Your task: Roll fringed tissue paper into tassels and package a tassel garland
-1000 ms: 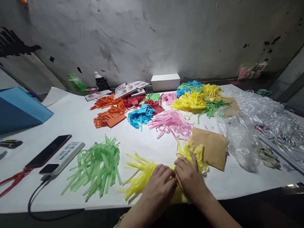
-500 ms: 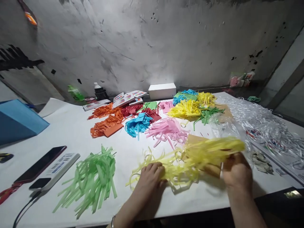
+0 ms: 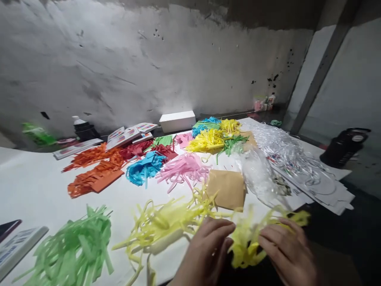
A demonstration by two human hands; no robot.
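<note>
Two bunches of yellow paper strips are near the front. One yellow bunch point(image 3: 169, 218) lies on the white table, left of my hands. The other, a blurred yellow bunch point(image 3: 245, 246), hangs at the table's front edge between my hands. My right hand point(image 3: 288, 246) has its fingers curled round the right part of that bunch. My left hand point(image 3: 208, 250) is beside its left end, fingers bent and thumb below; whether strips are between them is blurred. A brown paper square point(image 3: 226, 190) lies just behind. Light green strips point(image 3: 77, 242) are piled at the front left.
Orange point(image 3: 98, 171), blue point(image 3: 145, 167) and pink point(image 3: 184, 169) fringe bunches lie mid-table. Behind them stands a white box point(image 3: 177, 121). Clear plastic and white strings point(image 3: 279, 147) spread at the right, with a black bottle point(image 3: 342, 147) beyond. A phone and a white device point(image 3: 20, 246) are front left.
The view has turned right. Both hands have moved toward the front edge, away from the larger yellow bunch, which now lies free. The brown square is uncovered, and my hands are closer together.
</note>
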